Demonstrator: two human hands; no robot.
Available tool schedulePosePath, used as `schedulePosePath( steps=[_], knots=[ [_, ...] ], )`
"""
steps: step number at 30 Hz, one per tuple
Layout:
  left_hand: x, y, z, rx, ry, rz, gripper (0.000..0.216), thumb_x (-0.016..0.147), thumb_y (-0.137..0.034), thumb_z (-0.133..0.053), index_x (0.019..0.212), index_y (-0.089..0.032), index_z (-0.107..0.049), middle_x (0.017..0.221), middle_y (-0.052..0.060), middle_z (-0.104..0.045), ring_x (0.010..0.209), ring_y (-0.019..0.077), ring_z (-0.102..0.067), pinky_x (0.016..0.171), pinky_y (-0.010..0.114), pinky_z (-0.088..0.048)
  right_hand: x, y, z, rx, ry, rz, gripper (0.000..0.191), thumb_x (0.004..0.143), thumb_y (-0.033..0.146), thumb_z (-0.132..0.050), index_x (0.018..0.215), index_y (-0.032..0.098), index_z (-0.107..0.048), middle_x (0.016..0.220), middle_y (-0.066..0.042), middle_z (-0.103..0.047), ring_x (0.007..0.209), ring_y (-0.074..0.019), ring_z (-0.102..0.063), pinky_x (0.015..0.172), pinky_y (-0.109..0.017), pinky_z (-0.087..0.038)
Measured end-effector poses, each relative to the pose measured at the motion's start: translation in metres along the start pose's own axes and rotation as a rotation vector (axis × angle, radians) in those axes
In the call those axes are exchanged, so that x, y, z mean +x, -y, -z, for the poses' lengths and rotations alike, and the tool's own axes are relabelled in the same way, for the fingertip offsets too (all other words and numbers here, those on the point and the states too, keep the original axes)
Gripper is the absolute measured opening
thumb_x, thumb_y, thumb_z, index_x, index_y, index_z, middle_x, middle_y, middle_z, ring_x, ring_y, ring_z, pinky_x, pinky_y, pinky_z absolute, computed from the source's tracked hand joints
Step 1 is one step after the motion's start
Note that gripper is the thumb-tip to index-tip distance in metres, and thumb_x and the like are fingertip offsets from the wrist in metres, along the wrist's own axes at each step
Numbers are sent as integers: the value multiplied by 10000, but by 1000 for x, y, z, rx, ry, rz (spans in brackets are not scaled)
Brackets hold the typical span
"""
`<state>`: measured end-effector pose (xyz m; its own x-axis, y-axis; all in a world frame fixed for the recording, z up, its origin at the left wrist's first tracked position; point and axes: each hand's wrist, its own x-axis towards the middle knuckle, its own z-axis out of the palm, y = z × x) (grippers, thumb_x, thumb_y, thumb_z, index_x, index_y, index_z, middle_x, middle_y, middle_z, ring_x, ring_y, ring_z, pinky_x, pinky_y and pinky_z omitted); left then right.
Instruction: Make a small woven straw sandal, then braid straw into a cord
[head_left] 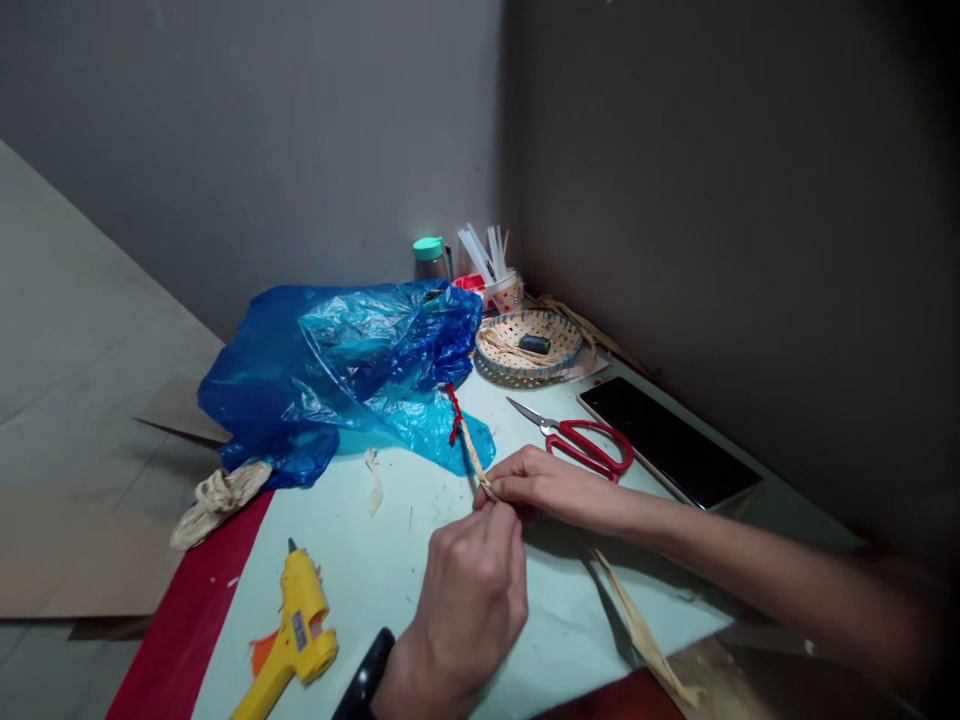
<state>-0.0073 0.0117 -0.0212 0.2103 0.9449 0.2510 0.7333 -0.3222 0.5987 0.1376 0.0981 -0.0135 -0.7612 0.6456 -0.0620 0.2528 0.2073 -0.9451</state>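
Observation:
My left hand (469,600), with a black band at the wrist, is closed in a pinch on a twisted straw-coloured strand (472,452) over the pale table (375,580). My right hand (551,487) is closed on the same strand from the right side. The strand's far end is tied with red string (454,412) and rests against a blue plastic bag (337,370). A loose tail of dried strip (637,630) trails toward the near right, under my right forearm.
Red-handled scissors (581,440) and a dark phone (667,440) lie right of my hands. A yellow glue gun (296,630) rests near left. A woven basket (529,345), a cup of sticks (499,275), and a green-capped bottle (429,257) stand at the back corner. Bundled husks (217,500) sit left.

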Motion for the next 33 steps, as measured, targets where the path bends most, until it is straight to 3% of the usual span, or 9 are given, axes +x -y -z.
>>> schedulePosePath(
  steps=[4, 6, 10, 12, 14, 16, 20, 24, 33],
  knots=[
    [-1, -1, -1, 16, 56, -58, 186, 854, -144, -508, 738, -221, -631, 701, 92, -633, 660, 222, -555, 643, 329, -316, 2, -4, 3, 215, 72, -84, 295, 869, 333, -502, 823, 101, -679, 568, 33, -456, 521, -89, -349, 482, -217, -255],
    [2, -1, 8, -34, -9, -41, 190, 844, -169, -534, 671, -218, -595, 674, 72, -605, 673, 212, -539, 653, 319, -325, 2, -5, 3, 196, 68, -59, 301, 870, 345, -528, 791, 98, -679, 564, 32, -477, 519, -83, -328, 480, -216, -233],
    [14, 5, 23, -312, -261, 321, 139, 854, -244, -521, 725, -204, -558, 676, 28, -571, 655, 175, -515, 650, 286, -360, 0, -4, 3, 185, 82, -15, 328, 911, 327, -486, 803, 93, -688, 633, -8, -608, 512, -80, -296, 478, -221, -215],
    [19, 8, 23, -671, -126, 489, 113, 850, -299, -545, 882, -193, -569, 744, 25, -600, 682, 162, -552, 666, 270, -401, -1, 0, 3, 215, 104, 3, 335, 928, 313, -455, 782, 95, -665, 646, -20, -622, 499, -79, -297, 469, -223, -212],
    [22, 10, 16, -989, 75, 546, 205, 846, -356, -566, 932, -172, -544, 719, 19, -590, 643, 136, -548, 616, 237, -406, -2, 4, 2, 268, 138, 26, 320, 938, 280, -425, 752, 109, -621, 644, -16, -610, 492, -78, -324, 467, -222, -216],
    [22, 11, 9, -1132, 158, 566, 265, 836, -407, -588, 895, -160, -509, 639, -7, -547, 505, 72, -418, 492, 183, -313, -2, 8, 0, 300, 148, 40, 279, 937, 235, -411, 746, 124, -581, 655, -7, -594, 503, -75, -357, 475, -215, -233],
    [19, 11, 1, -1191, 136, 656, 406, 772, -463, -666, 975, -161, -485, 603, -49, -489, 449, 22, -171, 428, 164, -115, -1, 11, -2, 313, 119, -39, 185, 906, 191, -415, 771, 143, -533, 620, 23, -534, 503, -73, -379, 481, -200, -263],
    [19, 15, 1, -1175, 100, 670, 492, 762, -479, -672, 1093, -170, -480, 605, -72, -450, 430, 10, -155, 420, 170, -94, -2, 12, -4, 266, 52, -125, 91, 848, 168, -438, 873, 145, -523, 604, 39, -519, 531, -85, -411, 504, -193, -301],
    [19, 23, -1, -1044, 8, 660, 462, 674, -501, -732, 884, -144, -527, 574, -74, -469, 358, -6, -228, 366, 170, -123, -10, 11, -11, -261, -123, -66, 292, 897, 276, -423, 1147, 136, -483, 753, -41, -618, 666, -169, -542, 547, -235, -341]
  ],
)
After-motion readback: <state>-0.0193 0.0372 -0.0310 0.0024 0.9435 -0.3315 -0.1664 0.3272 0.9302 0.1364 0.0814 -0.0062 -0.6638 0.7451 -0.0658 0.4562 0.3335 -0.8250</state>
